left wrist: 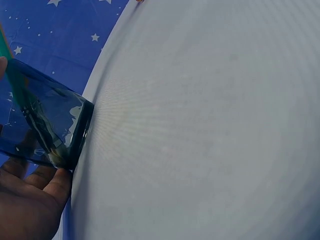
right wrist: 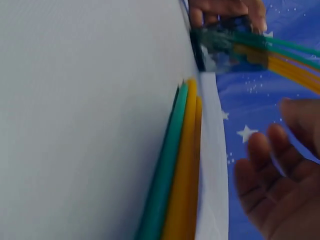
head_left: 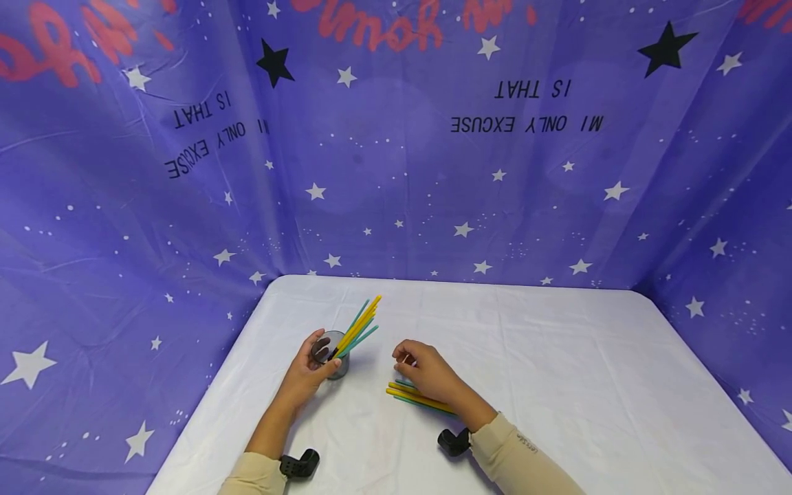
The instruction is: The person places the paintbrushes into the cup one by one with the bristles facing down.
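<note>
My left hand point(head_left: 304, 379) grips a smoky, see-through glass point(head_left: 339, 372) on the table, with the thumb on its near side and the fingers around the far side. Several slim yellow and teal pencil-like sticks point(head_left: 359, 330) lean out of the glass toward the right. To the right, my right hand point(head_left: 427, 371) hovers over a second bunch of yellow and teal sticks point(head_left: 421, 399) lying on the cloth. Its fingers point(right wrist: 260, 155) are loosely bent and hold nothing; in the right wrist view they are apart from the bunch. My forearm hides the bunch's near end.
A white cloth covers the table point(head_left: 557, 385). Purple star-printed sheeting point(head_left: 402, 172) hangs behind it and along both sides. Each wrist wears a black device, one by the left sleeve point(head_left: 300, 465) and one by the right sleeve point(head_left: 454, 442).
</note>
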Demonstrator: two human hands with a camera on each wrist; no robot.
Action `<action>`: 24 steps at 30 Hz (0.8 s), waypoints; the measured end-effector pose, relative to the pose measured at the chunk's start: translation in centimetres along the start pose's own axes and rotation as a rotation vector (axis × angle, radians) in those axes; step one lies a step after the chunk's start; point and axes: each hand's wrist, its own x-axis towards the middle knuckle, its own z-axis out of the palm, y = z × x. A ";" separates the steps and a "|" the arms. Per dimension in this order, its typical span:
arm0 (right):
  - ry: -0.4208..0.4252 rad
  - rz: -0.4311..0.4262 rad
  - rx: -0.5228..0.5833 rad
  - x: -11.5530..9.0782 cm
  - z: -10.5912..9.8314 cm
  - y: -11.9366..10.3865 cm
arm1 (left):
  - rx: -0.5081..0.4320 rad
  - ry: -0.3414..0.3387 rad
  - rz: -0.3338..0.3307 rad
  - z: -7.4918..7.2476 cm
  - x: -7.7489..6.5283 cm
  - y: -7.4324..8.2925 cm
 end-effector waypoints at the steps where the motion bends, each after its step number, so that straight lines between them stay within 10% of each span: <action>1: -0.027 -0.002 -0.029 0.0 -0.1 0.3 | -0.001 0.000 0.000 0.0 0.0 0.0; 24: -0.285 0.030 -0.433 -0.2 -0.8 0.3 | -0.006 0.006 -0.015 0.0 -0.1 0.2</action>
